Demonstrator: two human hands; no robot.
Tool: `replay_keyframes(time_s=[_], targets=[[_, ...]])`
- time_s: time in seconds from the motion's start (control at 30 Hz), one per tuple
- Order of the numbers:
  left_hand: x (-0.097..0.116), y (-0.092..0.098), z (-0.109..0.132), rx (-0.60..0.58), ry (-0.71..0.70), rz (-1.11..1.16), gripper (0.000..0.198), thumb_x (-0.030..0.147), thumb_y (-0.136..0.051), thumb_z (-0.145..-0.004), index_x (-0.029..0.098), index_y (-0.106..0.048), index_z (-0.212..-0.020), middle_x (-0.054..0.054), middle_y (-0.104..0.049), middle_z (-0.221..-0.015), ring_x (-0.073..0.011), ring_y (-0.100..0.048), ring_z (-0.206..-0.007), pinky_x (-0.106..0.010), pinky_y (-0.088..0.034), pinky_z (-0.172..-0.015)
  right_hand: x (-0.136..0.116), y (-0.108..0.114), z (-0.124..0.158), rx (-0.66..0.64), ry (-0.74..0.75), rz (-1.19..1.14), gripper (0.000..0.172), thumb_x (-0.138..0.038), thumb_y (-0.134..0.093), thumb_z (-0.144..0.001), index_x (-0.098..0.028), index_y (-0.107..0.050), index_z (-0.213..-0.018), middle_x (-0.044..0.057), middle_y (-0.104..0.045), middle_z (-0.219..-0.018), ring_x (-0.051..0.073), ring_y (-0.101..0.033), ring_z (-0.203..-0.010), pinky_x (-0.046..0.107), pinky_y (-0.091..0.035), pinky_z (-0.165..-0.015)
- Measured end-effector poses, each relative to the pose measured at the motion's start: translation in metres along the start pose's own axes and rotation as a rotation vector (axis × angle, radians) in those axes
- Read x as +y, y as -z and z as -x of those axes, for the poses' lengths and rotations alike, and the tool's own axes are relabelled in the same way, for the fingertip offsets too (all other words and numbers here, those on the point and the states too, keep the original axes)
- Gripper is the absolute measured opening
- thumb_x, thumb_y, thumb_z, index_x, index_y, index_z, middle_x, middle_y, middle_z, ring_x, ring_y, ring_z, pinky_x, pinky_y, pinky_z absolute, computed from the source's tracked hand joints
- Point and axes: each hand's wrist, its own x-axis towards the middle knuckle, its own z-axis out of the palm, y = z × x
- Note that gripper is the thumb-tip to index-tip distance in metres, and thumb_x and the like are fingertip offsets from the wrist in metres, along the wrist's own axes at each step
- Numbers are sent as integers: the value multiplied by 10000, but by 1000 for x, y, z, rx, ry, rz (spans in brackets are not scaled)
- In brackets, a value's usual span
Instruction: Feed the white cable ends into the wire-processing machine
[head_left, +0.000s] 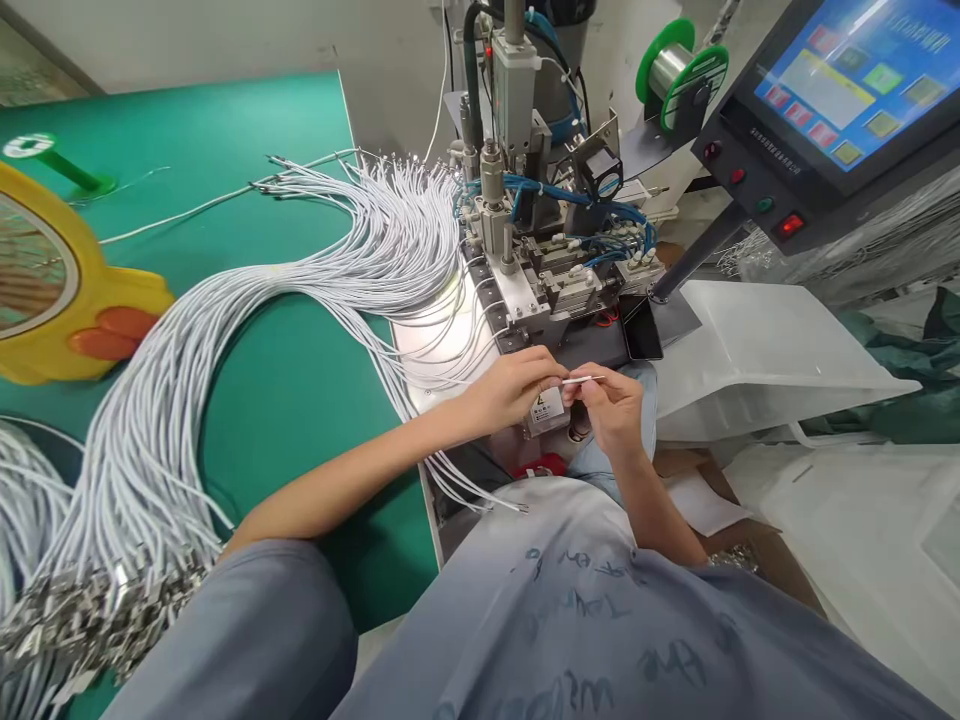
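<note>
Both my hands meet in front of my lap, just below the near edge of a bench machine [517,290]. My left hand [517,385] pinches a thin white cable [577,380], whose end points to the right. Close beside it, my right hand [615,405] has thumb and fingertips closed on the same cable near its end. A large bundle of white cables [262,290] runs across the table on my left, and several strands reach the machine's front edge. Some loose cable ends hang over the table edge by my shirt.
A green mat [300,370] covers the table. A yellow toy-shaped fan [135,300] stands at the far left. The machine carries a solder wire spool [671,70] and a touch screen [855,80]. White plastic bins [765,350] lie to the right.
</note>
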Motion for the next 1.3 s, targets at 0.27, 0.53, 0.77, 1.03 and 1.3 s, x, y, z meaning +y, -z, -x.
replay_keyframes(time_s=[0.27,0.53,0.77,1.03,1.3], targets=[[6,1,-3,-20,61,15,250,241,-426,-921,143,-655,-940,-33,-573,-706,-105,-526,-653,-215,-419,-616,-10,4,-7,20,84,359,199,-339,-578,-813,-202,-723,-803,21,-584,-715,112,-513,-606,261,-399,-531],[4,-2,-1,-11,81,21,236,193,-434,-899,152,-666,-916,-38,-583,-730,-108,-538,-683,-213,-418,-616,-12,5,-14,16,82,457,208,-331,-598,-779,-174,-673,-665,-11,-484,-574,95,-403,-523,253,-317,-483],[5,-8,2,72,39,-75,199,175,-451,-877,140,-645,-854,-11,-524,-654,-92,-479,-590,-201,-383,-547,-4,-6,-10,157,208,560,203,-290,-546,-817,-179,-661,-693,-26,-412,-533,100,-372,-503,261,-292,-475],[-8,-8,4,-1,14,-428,259,132,-377,-865,147,-633,-903,-44,-526,-735,-120,-483,-624,-231,-363,-539,-8,-5,-22,76,249,672,260,-239,-513,-804,-185,-539,-552,-46,-308,-497,90,-307,-471,262,-269,-470],[-9,-12,2,-43,178,-301,259,233,-401,-915,131,-618,-815,-27,-497,-739,-104,-477,-620,-218,-383,-576,26,4,-32,52,66,478,216,-303,-527,-790,-173,-614,-641,-1,-530,-616,112,-476,-574,255,-376,-546]])
